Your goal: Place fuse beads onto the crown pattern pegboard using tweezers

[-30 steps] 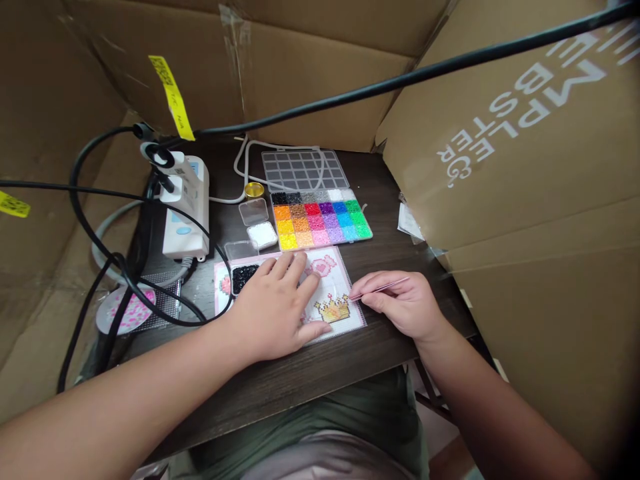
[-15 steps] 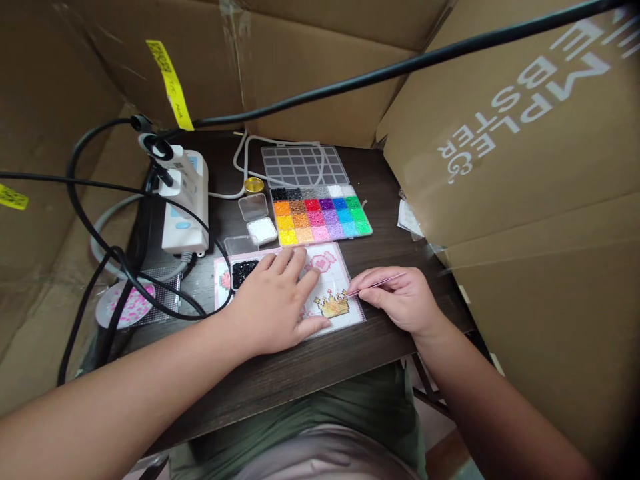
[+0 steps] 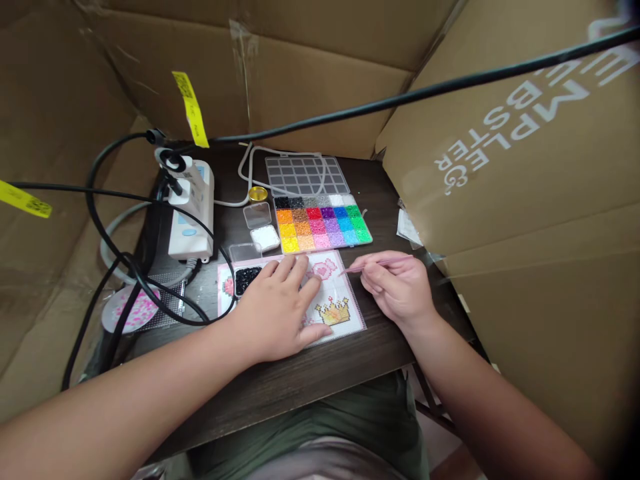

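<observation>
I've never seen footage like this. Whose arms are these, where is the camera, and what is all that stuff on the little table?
There is no machine here: a person wears a camera on the head, so you look down along their own two arms. The dark table is hemmed in by cardboard boxes.

The left hand lies flat on a pattern sheet printed with a small gold crown. The right hand pinches thin pink tweezers, tips pointing toward the sheet.

Behind them sits an open bead box with many coloured compartments, its clear lid folded back. Beside it are a small tub of white beads and one of black beads. At the left stands a white power strip with black cables.
</observation>
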A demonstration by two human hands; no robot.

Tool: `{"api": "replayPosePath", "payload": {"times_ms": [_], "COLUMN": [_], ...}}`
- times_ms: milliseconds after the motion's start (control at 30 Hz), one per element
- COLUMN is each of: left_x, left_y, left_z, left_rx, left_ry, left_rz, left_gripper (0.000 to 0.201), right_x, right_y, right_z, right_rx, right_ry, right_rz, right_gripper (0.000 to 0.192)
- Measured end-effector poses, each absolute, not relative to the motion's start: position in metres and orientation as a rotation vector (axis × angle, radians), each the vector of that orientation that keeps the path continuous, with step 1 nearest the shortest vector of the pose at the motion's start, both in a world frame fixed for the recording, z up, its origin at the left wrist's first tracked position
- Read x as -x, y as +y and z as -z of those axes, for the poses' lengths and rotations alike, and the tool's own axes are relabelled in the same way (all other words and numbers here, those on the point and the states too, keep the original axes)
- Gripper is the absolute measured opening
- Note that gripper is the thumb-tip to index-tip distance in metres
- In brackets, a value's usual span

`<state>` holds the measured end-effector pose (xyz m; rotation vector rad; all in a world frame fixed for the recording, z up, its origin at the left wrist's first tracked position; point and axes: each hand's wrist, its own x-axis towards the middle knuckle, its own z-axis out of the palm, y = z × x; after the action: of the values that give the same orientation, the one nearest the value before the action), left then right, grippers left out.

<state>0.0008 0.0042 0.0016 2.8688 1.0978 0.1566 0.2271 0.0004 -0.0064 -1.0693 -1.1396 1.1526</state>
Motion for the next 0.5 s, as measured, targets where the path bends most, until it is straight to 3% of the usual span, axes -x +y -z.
{"api": "replayPosePath", "payload": {"times_ms": [500], "left_x": [-0.001], "left_y": [0.004], "left_z": [-0.001], "left_rx": [-2.848], "left_ry": [1.096], "left_rz": [-0.202], "left_gripper": [0.069], "right_x": [-0.187], "right_y": [0.052], "right_z": [0.018], "right_rx": [1.277], "right_ry": [-1.184], "right_rz": [-0.875], "right_gripper": [0.019]}}
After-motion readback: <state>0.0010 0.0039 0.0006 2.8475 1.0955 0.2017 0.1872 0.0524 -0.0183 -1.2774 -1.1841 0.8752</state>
